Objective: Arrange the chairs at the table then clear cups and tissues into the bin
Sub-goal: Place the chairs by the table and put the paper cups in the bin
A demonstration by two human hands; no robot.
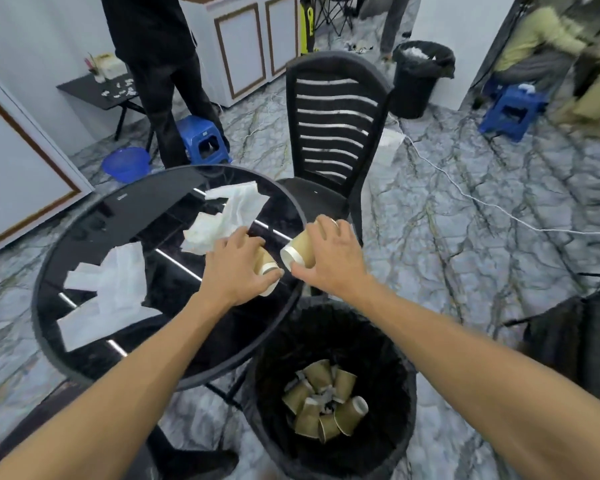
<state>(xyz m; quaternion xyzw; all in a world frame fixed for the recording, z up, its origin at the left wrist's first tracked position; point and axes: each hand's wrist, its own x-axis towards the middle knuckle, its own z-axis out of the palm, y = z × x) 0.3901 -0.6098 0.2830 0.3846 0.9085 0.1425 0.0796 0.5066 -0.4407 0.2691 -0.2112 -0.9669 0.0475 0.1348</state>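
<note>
The left hand (238, 268) grasps a tan paper cup (266, 268), mostly hidden under its fingers; the right hand (328, 256) grasps a second tan paper cup (297, 252), its base covered. Both are at the round black glass tabletop's (94, 216) near edge, above the black-lined bin (388, 368) of cups. White crumpled tissues (227, 216) lie beyond; a black slatted chair (333, 126) stands close behind.

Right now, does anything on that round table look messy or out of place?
Yes. Crumpled white tissues and flatter ones lie strewn over the black glass table. Each hand, left and right, holds a paper cup on its side.
</note>
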